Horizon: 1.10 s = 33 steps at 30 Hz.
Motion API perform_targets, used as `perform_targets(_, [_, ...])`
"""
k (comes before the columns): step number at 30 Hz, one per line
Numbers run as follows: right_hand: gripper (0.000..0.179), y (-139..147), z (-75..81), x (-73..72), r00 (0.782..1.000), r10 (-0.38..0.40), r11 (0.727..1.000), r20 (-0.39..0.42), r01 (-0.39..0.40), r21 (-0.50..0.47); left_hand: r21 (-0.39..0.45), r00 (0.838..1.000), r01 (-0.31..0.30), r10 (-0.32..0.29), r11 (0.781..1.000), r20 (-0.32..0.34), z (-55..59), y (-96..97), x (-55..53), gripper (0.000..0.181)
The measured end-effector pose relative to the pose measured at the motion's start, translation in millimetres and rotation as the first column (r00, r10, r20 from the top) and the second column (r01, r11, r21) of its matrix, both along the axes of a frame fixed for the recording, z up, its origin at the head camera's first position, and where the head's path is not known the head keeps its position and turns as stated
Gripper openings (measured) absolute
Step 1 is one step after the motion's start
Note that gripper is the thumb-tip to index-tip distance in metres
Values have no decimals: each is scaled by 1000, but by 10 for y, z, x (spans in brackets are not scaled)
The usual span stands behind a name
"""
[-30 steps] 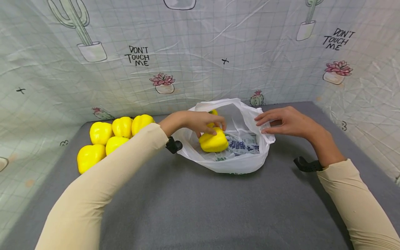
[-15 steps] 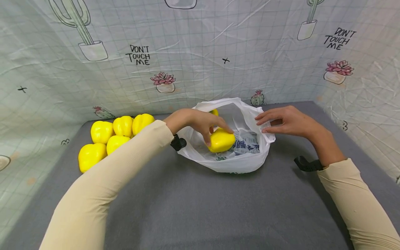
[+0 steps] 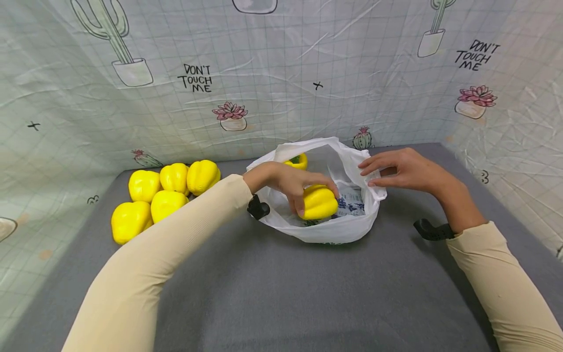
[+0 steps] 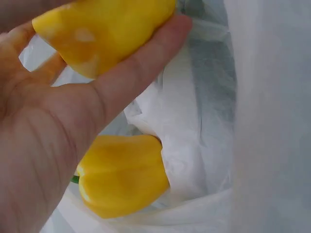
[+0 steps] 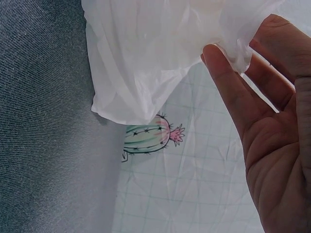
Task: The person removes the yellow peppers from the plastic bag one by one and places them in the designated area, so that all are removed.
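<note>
My left hand (image 3: 292, 185) reaches into the mouth of a white plastic bag (image 3: 336, 234) and grips a yellow bell pepper (image 3: 320, 202) between thumb and fingers. The left wrist view shows this held pepper (image 4: 112, 29) above another yellow bell pepper (image 4: 124, 174) lying in the bag, its green stem partly showing. That second pepper (image 3: 299, 161) is partly hidden at the bag's back left in the head view. At the bag's right rim, my right hand (image 3: 402, 171) holds the edge of the plastic (image 5: 228, 29) between its thumb and fingers.
Several yellow bell peppers (image 3: 167, 205) stand grouped at the left of the grey table (image 3: 308, 293), partly behind my left forearm. A patterned cloth (image 3: 281, 73) hangs behind the table. Packaging with blue print (image 3: 351, 201) shows inside the bag.
My left hand has moved right and slightly down inside the bag with the held pepper, uncovering more of the pepper behind it. My right hand stays at the rim.
</note>
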State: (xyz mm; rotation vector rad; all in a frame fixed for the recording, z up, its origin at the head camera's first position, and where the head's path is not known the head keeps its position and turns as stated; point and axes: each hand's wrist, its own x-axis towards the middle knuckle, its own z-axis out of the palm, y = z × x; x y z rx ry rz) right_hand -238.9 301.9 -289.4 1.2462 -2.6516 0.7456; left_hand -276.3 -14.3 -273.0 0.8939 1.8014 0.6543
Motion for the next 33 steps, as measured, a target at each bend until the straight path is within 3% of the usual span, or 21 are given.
perform_targets(6, [29,1,-1,8,1000,3,1000,-3,-3,0,16,1000,-19,19,1000,14,-16,-18,-6,67])
perform_targets(10, [30,5,-4,9,1000,3,1000,-12,-3,1,80,992,-24,34,996,-125,3,-52,-22,55])
perform_targets(13, [29,7,-7,7,1000,2,1000,-7,-1,5,155,964,-14,54,988,-259,36,-83,-39,52])
perform_targets(16, [29,12,-11,7,1000,-1,1000,-10,1,8,225,936,1,78,974,-343,60,-104,-52,50])
perform_targets(20, [29,19,-10,19,1000,-4,1000,-19,4,6,281,925,-14,119,960,-360,91,-127,-46,48])
perform_targets(23, [29,20,-4,29,1000,-7,1000,-20,8,6,311,927,-53,162,949,-338,121,-146,-22,48])
perform_targets(28, [29,20,1,25,1000,-20,1000,-13,20,9,352,912,-118,242,928,-333,197,-176,39,48])
perform_targets(33, [29,40,-12,10,1000,-23,1000,-9,23,-7,420,898,-151,302,895,-320,266,-208,115,48])
